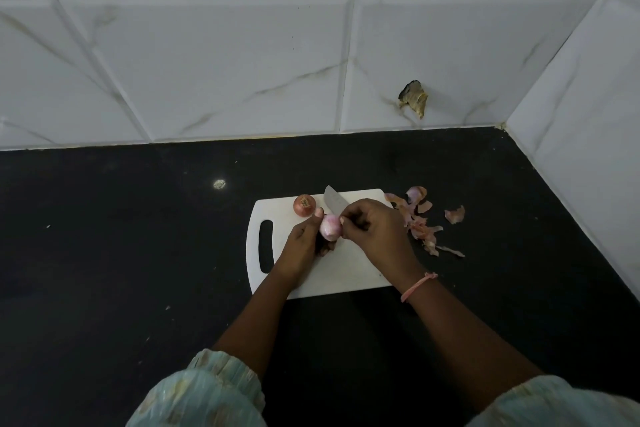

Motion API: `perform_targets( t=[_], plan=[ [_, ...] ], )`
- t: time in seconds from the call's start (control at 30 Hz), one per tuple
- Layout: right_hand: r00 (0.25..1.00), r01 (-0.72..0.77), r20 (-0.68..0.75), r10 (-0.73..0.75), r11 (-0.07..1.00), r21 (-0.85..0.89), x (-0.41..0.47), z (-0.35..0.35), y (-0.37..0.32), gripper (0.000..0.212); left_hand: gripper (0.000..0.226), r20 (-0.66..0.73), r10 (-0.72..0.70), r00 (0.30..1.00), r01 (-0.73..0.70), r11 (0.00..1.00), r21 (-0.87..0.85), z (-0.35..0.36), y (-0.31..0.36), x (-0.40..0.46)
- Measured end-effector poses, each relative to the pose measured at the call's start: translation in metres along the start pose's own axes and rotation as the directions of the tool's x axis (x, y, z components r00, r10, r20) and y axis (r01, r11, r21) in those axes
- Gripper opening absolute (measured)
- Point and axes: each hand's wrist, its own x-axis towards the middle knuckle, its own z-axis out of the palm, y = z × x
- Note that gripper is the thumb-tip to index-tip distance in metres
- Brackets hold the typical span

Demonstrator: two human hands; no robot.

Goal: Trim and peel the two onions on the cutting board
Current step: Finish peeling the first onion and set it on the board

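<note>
Resting near the counter's (104, 253) front edge: two pale green sleeves (201, 388), forearms reaching forward over the dark surface; a pink band (418, 286) on the right wrist. White board (341, 274), slot handle toward the counter's left end, lying mid-counter. Left hand (300, 242) closed around a peeled onion (330, 227), held above the board's middle. Right hand (372, 230) closed on a knife (333, 200), fingertips touching the peeled onion's right side; blade pointing toward the board's far edge; handle hidden in the grip. Unpeeled onion (304, 205), root end up, at the board's far edge, just left of the blade. Peels (420, 222) scattered on the counter off the board's right edge. Pale speck (219, 184) farther back. Tiled wall (207, 45) behind, chipped hole (413, 97) low at right.
</note>
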Motion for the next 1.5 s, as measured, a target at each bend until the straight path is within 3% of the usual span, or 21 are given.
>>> perform_targets(
  t=[0.1,0.2,0.33,0.47,0.67,1.23,1.37,1.5],
  plan=[
    [0.996,-0.084,-0.036,0.087,0.994,0.067,-0.002,0.006,0.003,0.011,0.059,-0.010,-0.046,0.999,0.046,0.999,-0.029,-0.001,-0.004,0.003],
    [0.991,-0.076,-0.108,0.076,0.997,0.008,-0.007,0.008,0.005,0.025,0.068,-0.024,-0.066,0.997,0.065,0.997,-0.044,-0.002,-0.005,0.004],
    [0.985,-0.161,-0.050,0.166,0.983,0.091,-0.007,0.003,0.003,0.027,0.070,-0.042,-0.070,0.997,0.069,0.997,-0.024,-0.003,-0.006,0.003],
    [0.999,-0.041,0.001,0.041,0.997,0.061,-0.004,0.002,-0.001,0.013,0.066,-0.059,-0.091,0.994,0.090,0.996,-0.014,-0.003,-0.007,0.004],
    [0.997,0.076,0.022,-0.077,0.997,0.030,-0.003,0.010,-0.005,0.017,0.065,-0.079,-0.046,0.996,0.046,0.999,-0.003,0.002,-0.004,0.000],
    [0.997,0.068,-0.022,-0.068,0.998,0.004,-0.003,0.009,-0.002,0.007,0.066,-0.097,-0.018,0.995,0.022,0.999,0.046,0.005,-0.002,-0.002],
    [0.994,0.087,-0.063,-0.086,0.996,0.012,-0.011,0.013,0.000,0.016,0.064,-0.116,-0.041,0.992,0.046,0.998,0.038,0.006,0.000,-0.002],
    [0.989,0.133,0.053,-0.137,0.988,0.073,-0.014,0.014,0.000,0.022,0.063,-0.119,-0.027,0.993,0.030,0.999,0.020,0.004,0.000,-0.003]
  ],
)
